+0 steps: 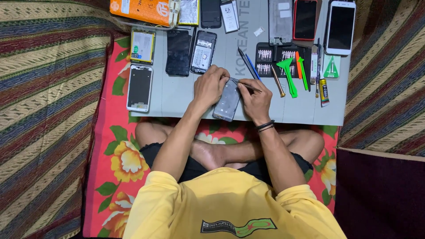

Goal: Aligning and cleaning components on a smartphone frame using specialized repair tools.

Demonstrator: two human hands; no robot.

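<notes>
- The opened phone (226,100) lies on the grey mat (186,95), tilted, at the near edge just in front of the person's crossed legs. I'd say it is kept that close so both hands can bear on it without stretching.
- The left hand (210,85) is clamped over the phone's upper left corner, fingers curled down on the frame. It looks like a steadying grip, pinning the phone to the mat.
- The right hand (256,99) is closed narrowly round a thin dark tool (246,85), held much as one holds a pen. The tip points left to the phone's top edge, close by the left fingers; whether it is tweezers or a fine pick I cannot tell.
- Both forearms come in from the person's sides and meet over the phone. The right wrist, with a black band (265,125), is bent inward, which suits fine work at the tip.
- The tools lie to the right, near the tool hand: a black tray of screwdriver bits (264,56), a green pry tool (288,73), an orange one (299,65), a brown-handled screwdriver (278,82) and a small glue tube (324,92).
- Other phones and parts are set further back and to the left, well apart from the work: a white frame (140,87), a dark phone (178,52), a keypad phone with its back off (203,52), a red phone (305,20), a white phone (340,27) and an orange box (144,10).
- The mat lies on a red floral cloth (119,159).
</notes>
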